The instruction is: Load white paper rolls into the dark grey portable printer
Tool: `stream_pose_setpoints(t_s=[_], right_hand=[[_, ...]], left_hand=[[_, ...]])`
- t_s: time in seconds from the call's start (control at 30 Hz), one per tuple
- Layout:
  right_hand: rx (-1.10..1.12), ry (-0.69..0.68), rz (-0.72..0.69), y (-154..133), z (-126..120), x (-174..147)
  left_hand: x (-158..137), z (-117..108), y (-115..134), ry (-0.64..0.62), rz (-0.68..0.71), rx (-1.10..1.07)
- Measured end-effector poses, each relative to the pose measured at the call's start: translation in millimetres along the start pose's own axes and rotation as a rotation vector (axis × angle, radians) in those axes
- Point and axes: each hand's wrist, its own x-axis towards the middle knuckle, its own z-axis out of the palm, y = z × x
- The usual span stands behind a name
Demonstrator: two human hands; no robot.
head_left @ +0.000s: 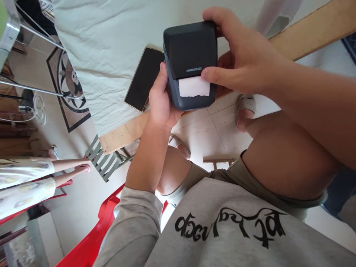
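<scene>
A black and dark blue label printer (191, 48) marked NIIMBOT is held up over the near edge of the table. White label paper (194, 86) sticks out of its front slot, with a ragged lower edge. My left hand (164, 96) is closed round the printer's left side and lower corner, thumb along the side. My right hand (236, 55) grips the right side, its thumb resting at the top right of the paper and its other fingers at the far corner and behind. A dark-screened smartphone (144, 79) lies on the cloth, just left of the printer.
A pale cloth (111, 48) covers the table, which has a wooden edge board (125, 129). A green slatted stool (104, 159) stands by the table's left corner, and a red chair (91, 237) is lower left. Another person's legs (69, 168) show at the left.
</scene>
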Motion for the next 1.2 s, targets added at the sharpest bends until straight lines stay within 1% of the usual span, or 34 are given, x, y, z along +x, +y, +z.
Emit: stream_pose_setpoints(t_s=[0.1,0.2,0.27,0.33,0.47,0.57,0.6,0.67,0.8,0.93,1.0,1.07,1.2], right_hand=[[-0.068,0.074,0.018,-5,-4,-2],[-0.119,0.193,-0.009,-12,-8,-8],[-0.096,0.237,-0.035,-17,-9,-13],[-0.04,0.272,-0.059,-20,-8,-17],[0.05,0.363,-0.077,-18,-9,-16],[0.014,0.4,-0.051,-17,-11,-13],[-0.024,0.394,-0.036,-17,-12,-12],[-0.135,0.34,-0.005,-18,-14,-11],[-0.37,0.181,0.082,-21,-13,-10],[-0.486,0.1,0.153,-24,-10,-10],[-0.464,0.085,0.15,-23,-10,-9],[-0.383,0.083,0.093,-21,-12,-9],[-0.075,0.073,-0.041,-20,-16,-12]], left_hand=[[0,2,2,-0.003,-0.029,0.007],[-2,4,4,-0.066,-0.009,-0.001],[-2,5,5,-0.115,0.007,0.003],[-3,4,4,-0.14,-0.005,0.026],[-1,0,2,-0.134,-0.041,0.077],[0,-2,1,-0.136,-0.051,0.093],[0,-2,0,-0.137,-0.044,0.1],[0,-3,-2,-0.138,-0.002,0.118],[-3,-3,-6,-0.146,0.064,0.132],[-6,-2,-7,-0.145,0.082,0.111],[-7,-1,-7,-0.143,0.086,0.098],[-8,0,-6,-0.142,0.077,0.086],[-6,-1,-5,-0.133,0.053,0.064]])
